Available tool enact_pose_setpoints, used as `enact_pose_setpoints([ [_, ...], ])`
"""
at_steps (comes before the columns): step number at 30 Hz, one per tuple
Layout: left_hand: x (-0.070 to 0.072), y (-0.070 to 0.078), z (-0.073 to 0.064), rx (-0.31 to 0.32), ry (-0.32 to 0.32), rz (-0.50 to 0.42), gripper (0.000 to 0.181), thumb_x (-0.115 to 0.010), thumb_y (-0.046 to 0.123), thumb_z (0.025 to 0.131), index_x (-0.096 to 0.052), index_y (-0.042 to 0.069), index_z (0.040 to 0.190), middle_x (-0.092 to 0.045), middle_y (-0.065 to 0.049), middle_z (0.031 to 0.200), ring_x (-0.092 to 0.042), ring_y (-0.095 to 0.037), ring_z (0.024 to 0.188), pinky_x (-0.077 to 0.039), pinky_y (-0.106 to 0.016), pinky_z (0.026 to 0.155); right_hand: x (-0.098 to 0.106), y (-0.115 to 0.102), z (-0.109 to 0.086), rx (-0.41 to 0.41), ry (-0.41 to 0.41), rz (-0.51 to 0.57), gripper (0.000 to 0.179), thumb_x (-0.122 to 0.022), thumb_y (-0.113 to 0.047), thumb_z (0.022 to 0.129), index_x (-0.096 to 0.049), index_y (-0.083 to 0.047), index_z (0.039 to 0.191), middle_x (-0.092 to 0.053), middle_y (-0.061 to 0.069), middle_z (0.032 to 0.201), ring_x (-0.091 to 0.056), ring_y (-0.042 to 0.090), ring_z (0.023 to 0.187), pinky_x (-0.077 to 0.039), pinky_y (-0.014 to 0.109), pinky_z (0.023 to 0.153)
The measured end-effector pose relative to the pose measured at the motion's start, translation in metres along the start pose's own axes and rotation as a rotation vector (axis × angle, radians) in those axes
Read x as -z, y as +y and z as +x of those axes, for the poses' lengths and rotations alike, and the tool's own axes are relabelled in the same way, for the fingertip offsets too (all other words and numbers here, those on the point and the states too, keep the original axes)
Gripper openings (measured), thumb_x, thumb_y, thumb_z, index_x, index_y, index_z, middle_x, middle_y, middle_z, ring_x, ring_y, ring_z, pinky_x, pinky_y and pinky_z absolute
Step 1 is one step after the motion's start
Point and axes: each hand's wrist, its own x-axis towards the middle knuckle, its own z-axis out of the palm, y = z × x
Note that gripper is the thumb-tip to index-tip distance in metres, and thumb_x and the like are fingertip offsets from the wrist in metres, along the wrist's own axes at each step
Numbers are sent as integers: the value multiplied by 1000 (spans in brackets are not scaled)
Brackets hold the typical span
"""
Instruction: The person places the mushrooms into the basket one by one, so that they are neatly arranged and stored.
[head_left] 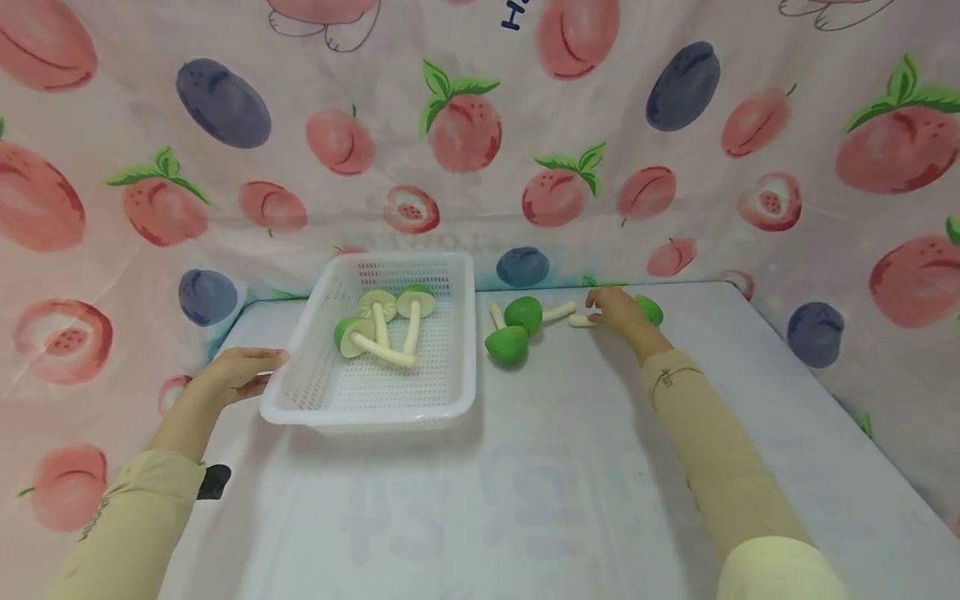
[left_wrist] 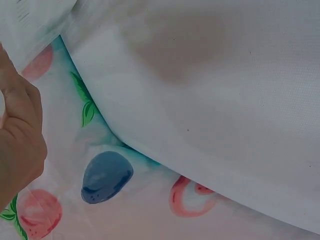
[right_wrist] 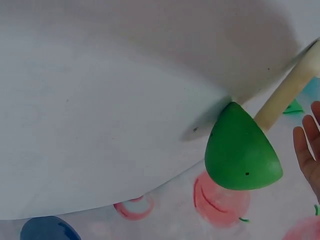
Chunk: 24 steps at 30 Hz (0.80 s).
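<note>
Against the cloth point(head_left: 480, 208) we see the table point(head_left: 450, 508), and on it the basket point(head_left: 367, 415). The left hand point(head_left: 238, 372), fingers nearly straight, touches the basket's left rim. The right hand point(head_left: 621, 315) is loosely spread over one mushroom point(right_wrist: 242, 150); we cannot tell whether it touches. Two mushrooms point(head_left: 507, 346) lie beside the basket, three others point(head_left: 416, 300) inside.

basket point(head_left: 360, 414): glossy perforated plastic | mushroom cap point(right_wrist: 242, 152): smooth, low-sheen | backdrop point(head_left: 480, 200): creased printed cloth | sleeve point(head_left: 712, 450): matt cloth
</note>
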Motion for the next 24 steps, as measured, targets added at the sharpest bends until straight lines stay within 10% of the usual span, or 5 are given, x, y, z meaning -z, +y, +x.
enact_pose_setpoints([
  [17, 3, -2, -1, -12, -30, -41, 70, -57, 29, 94, -26, -13, 141, -57, 16, 75, -57, 2, 71, -52, -15, 66, -9, 9, 0, -7, -50, -4, 24, -61, 1, 87, -60, 11, 109, -60, 30, 110, -54, 43, 105, -45, 51, 91],
  [24, 2, -2, -1, -3, -31, -47, 66, -56, 28, 95, -28, -12, 140, -57, 16, 75, -57, 2, 70, -52, -15, 66, 11, 23, -6, -8, 61, 21, 30, -66, -4, 85, -59, 10, 110, -59, 31, 111, -53, 45, 104, -43, 54, 91],
])
